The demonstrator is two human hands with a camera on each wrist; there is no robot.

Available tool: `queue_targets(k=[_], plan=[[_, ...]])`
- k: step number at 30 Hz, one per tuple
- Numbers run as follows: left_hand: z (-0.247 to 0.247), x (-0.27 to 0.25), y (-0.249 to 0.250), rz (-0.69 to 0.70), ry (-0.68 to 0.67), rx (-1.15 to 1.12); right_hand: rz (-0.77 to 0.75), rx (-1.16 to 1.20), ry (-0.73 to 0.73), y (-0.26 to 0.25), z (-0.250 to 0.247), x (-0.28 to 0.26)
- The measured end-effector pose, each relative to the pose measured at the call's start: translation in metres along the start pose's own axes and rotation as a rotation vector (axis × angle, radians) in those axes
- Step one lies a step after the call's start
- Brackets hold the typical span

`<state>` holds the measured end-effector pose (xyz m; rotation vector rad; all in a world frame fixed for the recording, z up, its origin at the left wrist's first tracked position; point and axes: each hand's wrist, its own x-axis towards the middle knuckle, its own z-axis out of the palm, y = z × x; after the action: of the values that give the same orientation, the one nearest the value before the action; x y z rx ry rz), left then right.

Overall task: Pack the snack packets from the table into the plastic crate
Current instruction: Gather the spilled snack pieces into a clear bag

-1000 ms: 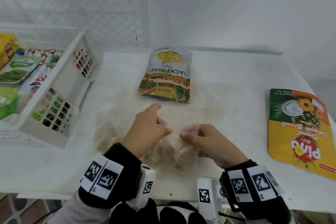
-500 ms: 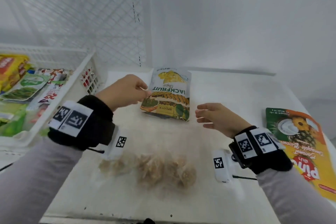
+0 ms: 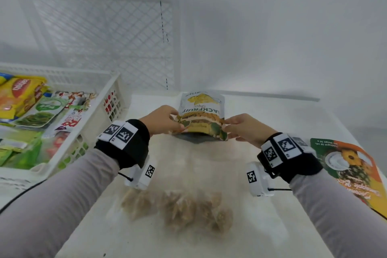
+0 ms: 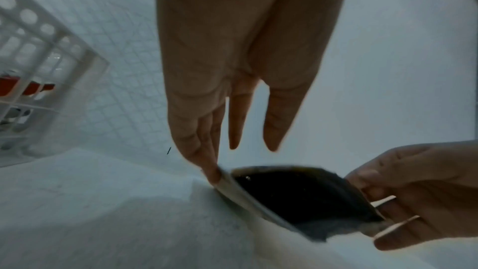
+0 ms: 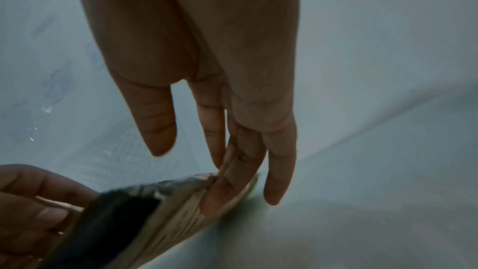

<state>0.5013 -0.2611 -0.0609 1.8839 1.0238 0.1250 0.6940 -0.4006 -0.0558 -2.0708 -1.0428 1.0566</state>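
At the centre of the head view, a white and yellow jackfruit chips pouch (image 3: 201, 117) stood tilted up off the white bench (image 3: 272, 123), held at its near corners by both hands. The left hand (image 3: 160, 119) had its grip pinched on the pouch's left corner, the right hand (image 3: 244, 126) on the right corner. A clear plastic bag of brown snacks (image 3: 182, 211) lay lower centre. An orange and green pineapple biscuit packet (image 3: 356, 172) lay flat at the right edge. At left, the white plastic crate (image 3: 98, 123) held several colourful packets.
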Motion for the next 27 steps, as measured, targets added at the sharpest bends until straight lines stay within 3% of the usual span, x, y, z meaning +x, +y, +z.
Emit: queue_targets(k=[4,8,13,16,20,24,27], plan=[[-0.012,-0.016,0.001,0.175,0.316,-0.092,-0.178,-0.019,0.12,-0.022,-0.008,-0.014],[-0.019,-0.038,0.002,0.293,0.395,-0.174,-0.301,-0.096,0.251,-0.047,-0.003,-0.034],[-0.023,-0.066,0.002,0.527,0.585,-0.065,-0.373,-0.176,0.32,-0.068,0.021,-0.045],[-0.026,-0.076,-0.001,0.626,0.607,0.003,-0.393,-0.149,0.311,-0.073,0.034,-0.046],[-0.03,-0.08,-0.005,0.711,0.498,-0.033,-0.381,-0.098,0.328,-0.074,0.042,-0.045],[-0.031,-0.079,-0.01,0.667,0.488,-0.062,-0.396,-0.04,0.194,-0.066,0.04,-0.058],[-0.035,-0.081,-0.009,0.649,0.475,-0.075,-0.421,0.059,0.245,-0.048,0.037,-0.074]])
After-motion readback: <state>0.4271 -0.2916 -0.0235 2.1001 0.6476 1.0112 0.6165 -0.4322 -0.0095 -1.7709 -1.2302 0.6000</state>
